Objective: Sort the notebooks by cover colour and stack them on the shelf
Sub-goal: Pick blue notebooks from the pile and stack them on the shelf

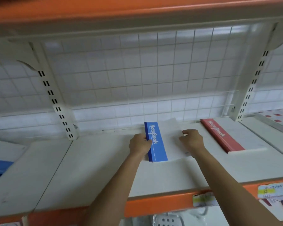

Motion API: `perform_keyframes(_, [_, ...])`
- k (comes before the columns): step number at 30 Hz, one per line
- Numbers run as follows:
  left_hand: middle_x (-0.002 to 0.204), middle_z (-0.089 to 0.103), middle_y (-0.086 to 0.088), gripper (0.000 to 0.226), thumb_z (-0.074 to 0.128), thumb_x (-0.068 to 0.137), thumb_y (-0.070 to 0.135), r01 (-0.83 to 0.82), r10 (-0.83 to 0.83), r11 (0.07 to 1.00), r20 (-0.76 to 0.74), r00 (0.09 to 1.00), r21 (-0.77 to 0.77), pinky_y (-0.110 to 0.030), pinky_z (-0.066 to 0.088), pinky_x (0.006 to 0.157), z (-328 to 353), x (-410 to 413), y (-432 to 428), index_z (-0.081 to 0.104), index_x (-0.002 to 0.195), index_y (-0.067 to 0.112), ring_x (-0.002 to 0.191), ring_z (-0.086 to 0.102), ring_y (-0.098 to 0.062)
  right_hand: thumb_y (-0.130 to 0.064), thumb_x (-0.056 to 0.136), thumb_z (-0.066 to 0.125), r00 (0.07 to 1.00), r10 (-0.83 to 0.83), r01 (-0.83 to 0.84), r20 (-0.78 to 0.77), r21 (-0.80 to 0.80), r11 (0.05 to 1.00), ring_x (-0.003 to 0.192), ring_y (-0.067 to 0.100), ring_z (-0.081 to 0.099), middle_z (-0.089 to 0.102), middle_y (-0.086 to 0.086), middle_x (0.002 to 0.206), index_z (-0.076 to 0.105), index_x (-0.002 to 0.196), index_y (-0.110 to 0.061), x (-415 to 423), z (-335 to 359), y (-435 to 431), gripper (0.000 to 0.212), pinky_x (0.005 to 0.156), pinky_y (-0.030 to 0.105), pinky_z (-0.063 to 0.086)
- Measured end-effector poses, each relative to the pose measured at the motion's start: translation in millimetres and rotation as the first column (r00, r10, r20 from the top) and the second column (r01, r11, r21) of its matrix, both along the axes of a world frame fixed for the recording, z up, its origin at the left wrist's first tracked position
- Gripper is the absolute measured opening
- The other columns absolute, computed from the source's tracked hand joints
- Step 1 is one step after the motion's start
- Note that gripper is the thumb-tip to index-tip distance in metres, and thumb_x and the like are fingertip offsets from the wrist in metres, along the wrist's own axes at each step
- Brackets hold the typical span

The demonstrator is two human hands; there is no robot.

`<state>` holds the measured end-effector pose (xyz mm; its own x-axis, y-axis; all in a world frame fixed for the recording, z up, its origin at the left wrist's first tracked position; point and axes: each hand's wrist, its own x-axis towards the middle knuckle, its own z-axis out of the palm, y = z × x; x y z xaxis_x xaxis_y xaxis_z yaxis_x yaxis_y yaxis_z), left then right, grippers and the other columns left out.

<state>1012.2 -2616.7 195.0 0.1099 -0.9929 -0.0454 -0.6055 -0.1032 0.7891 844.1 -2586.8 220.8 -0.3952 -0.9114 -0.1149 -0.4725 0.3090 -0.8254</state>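
Both hands held a blue notebook (157, 144) at the middle of the shelf (88, 168).
At the far left lay a blue-edged book (0, 167), half out of frame. In the middle, the left hand (139, 146) clamped the blue notebook's spine and the right hand (192, 140) pinched its white right edge. A red notebook (222, 137) lay apart on the right. Sorting seemed barely begun: colours were separated but this book was not yet released, and no pile looked more than one deep.

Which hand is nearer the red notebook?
Right. The right hand grips the blue notebook at its right edge, left of the red notebook and apart from it. The left hand grips the blue notebook's spine side, farther left.
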Motion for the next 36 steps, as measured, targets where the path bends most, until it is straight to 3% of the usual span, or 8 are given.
perform_keyframes(7, [0.106,0.068,-0.01,0.023,0.056,0.091,0.024,0.009,-0.01,1.0,0.199,0.98,0.008,-0.034,0.05,0.078,-11.5,-12.9,-15.5,0.061,0.096,0.002,0.098,0.064,-0.026,-0.001,0.08,0.048,0.999,0.032,-0.031,-0.034,0.021,0.999,0.092,0.038,0.062,0.067,0.022,0.097,0.065,0.101,0.007,-11.8,-14.3,-20.9,0.029,0.079,0.044,0.056])
perform_keyframes(11, [0.104,0.068,-0.013,0.031,0.057,0.091,0.028,0.011,-0.02,0.999,0.322,0.947,0.031,-0.033,0.048,0.074,-12.9,-14.5,-20.7,0.061,0.1,-0.002,0.097,0.064,-0.028,-0.001,0.077,0.049,0.997,0.04,-0.035,-0.064,0.073,0.997,0.071,0.03,0.055,0.057,0.016,0.077,0.062,0.088,0.011,-14.7,-22.3,-30.0,0.021,0.068,0.037,0.054])
perform_keyframes(15, [0.102,0.068,-0.014,0.027,0.057,0.091,0.03,0.039,-0.051,0.998,0.398,0.916,0.04,-0.03,0.043,0.068,-11.4,-13.6,-22.5,0.059,0.086,0.003,0.095,0.063,-0.029,-0.003,0.082,0.049,0.987,0.07,-0.052,-0.146,0.123,0.991,0.068,0.025,0.051,0.052,0.01,0.074,0.045,0.066,-0.005,-12.2,-23.3,-31.5,0.017,0.057,0.024,0.043])
perform_keyframes(18, [0.092,0.067,-0.016,0.038,0.055,0.093,0.034,0.061,-0.068,0.998,0.396,0.916,0.029,-0.033,0.045,0.07,-6.0,-12.5,-18.5,0.048,0.066,0.008,0.09,0.063,-0.03,-0.009,0.084,0.05,0.962,0.087,-0.055,-0.259,0.128,0.99,0.091,0.032,0.055,0.059,0.017,0.101,0.049,0.081,-0.005,-14.4,-24.6,-29.2,0.005,0.075,0.03,0.042])
perform_keyframes(21, [0.074,0.057,0.0,0.045,0.059,0.085,0.053,0.137,-0.169,0.983,0.329,0.929,0.119,-0.028,0.044,0.062,3.7,-7.0,-7.1,0.05,0.071,0.012,0.072,0.056,-0.017,-0.016,0.087,0.055,0.962,0.113,-0.08,-0.247,0.138,0.987,0.089,0.029,0.055,0.061,0.017,0.11,0.056,0.106,0.001,-23.2,-22.9,-23.9,0.025,0.074,0.03,0.043])
perform_keyframes(24, [0.105,0.064,0.004,0.065,0.075,0.063,0.062,0.298,-0.382,0.913,0.334,0.861,0.278,-0.028,0.051,0.079,4.1,-0.9,3.4,0.057,0.109,0.021,0.093,0.061,-0.014,-0.028,0.085,0.062,0.962,0.14,-0.101,-0.235,0.168,0.981,0.092,0.029,0.061,0.063,0.011,0.099,0.057,0.106,-0.002,-31.5,-21.8,-13.5,0.034,0.07,0.028,0.045])
perform_keyframes(28, [0.127,0.054,-0.003,0.093,0.08,0.067,0.042,0.331,-0.379,0.925,0.482,0.79,0.185,-0.035,0.048,0.09,-2.7,-7.2,14.2,0.029,0.141,0.019,0.113,0.054,-0.025,-0.032,0.084,0.063,0.95,0.136,-0.091,-0.28,0.168,0.982,0.076,0.025,0.052,0.056,0.006,0.081,0.053,0.087,-0.008,-30.8,-26.9,-8.5,0.027,0.063,0.025,0.037])
perform_keyframes(36, [0.12,0.057,-0.007,0.075,0.077,0.072,0.037,0.339,-0.332,0.939,0.426,0.841,0.061,-0.036,0.051,0.085,-11.1,-18.4,28.2,0.037,0.132,0.015,0.105,0.057,-0.026,-0.018,0.084,0.057,0.969,0.05,-0.019,-0.242,0.13,0.991,0.075,0.029,0.054,0.054,0.007,0.071,0.047,0.07,-0.008,-35.6,-31.9,-10.0,0.02,0.054,0.024,0.036])
